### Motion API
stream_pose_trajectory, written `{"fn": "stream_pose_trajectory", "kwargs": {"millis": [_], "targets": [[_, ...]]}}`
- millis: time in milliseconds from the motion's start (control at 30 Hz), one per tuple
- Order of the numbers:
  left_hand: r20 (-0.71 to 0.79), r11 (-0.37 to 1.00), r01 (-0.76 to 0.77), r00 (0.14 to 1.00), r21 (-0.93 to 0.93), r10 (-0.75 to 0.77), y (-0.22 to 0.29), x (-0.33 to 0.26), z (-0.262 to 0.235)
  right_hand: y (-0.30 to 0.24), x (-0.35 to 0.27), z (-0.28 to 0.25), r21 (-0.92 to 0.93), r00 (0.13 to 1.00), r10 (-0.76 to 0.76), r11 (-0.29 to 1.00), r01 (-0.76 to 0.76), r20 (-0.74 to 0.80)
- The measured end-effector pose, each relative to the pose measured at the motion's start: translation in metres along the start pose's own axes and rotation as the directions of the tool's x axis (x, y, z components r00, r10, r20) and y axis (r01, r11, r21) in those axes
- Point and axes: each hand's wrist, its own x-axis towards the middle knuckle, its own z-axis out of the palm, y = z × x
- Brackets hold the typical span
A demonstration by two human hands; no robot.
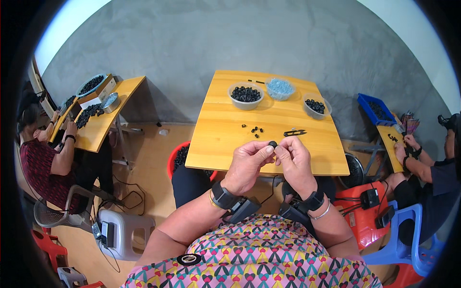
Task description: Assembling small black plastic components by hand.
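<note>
Over the near edge of the wooden surface (pixel 225 144), the left hand (pixel 248 161) and the right hand (pixel 294 161) are drawn together, fingertips meeting on a small black part (pixel 272 143). Both pinch it at once, thumbs and forefingers closed around it, which looks like a grip chosen for fine work on something too small for one hand to steady; the part is held just above the surface's front edge rather than resting on it. Each wrist carries a dark band with a small device below it.

Just beyond the hands, a few loose black pieces (pixel 254 129) lie scattered mid-surface, near enough to pick from without stretching. To their right lies a black clip-like tool (pixel 294 132), flat and untouched.

Along the far edge stand three clear bowls, set apart by contents: the left bowl (pixel 246 95) is heaped with black parts, the middle bowl (pixel 280 88) holds pale blue translucent pieces, and the right bowl (pixel 316 106) has a smaller lot of black parts. A red tub (pixel 178 161) under the surface's left side also holds dark parts.

Other people work at neighbouring wooden tables, one on the left with trays of black pieces, one on the right beside a blue crate (pixel 377 109).
</note>
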Motion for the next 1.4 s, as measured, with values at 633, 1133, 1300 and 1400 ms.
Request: {"fn": "stream_pose_trajectory", "kwargs": {"millis": [633, 1133, 1300, 1400], "targets": [[0.109, 0.823, -0.27, 0.962, 0.499, 0.249, 0.027, -0.008, -0.004, -0.026, 0.01, 0.001, -0.299, 0.971, 0.055, 0.954, 0.017, 0.232], [0.142, 0.98, 0.182, 0.975, -0.083, -0.17, 0.028, -0.005, -0.006, -0.016, 0.025, -0.01, -0.466, 0.824, -0.371, 0.691, 0.553, 0.428], [0.15, 0.952, 0.231, 0.968, -0.201, -0.203, 0.02, 0.001, -0.013, 0.001, 0.021, -0.017, -0.259, 0.966, -0.113, 0.95, 0.173, 0.232], [0.16, 0.957, 0.21, 0.971, -0.201, -0.18, 0.02, 0.005, -0.023, 0.016, 0.019, -0.022, -0.127, 0.99, -0.011, 0.991, 0.029, 0.139]]}}
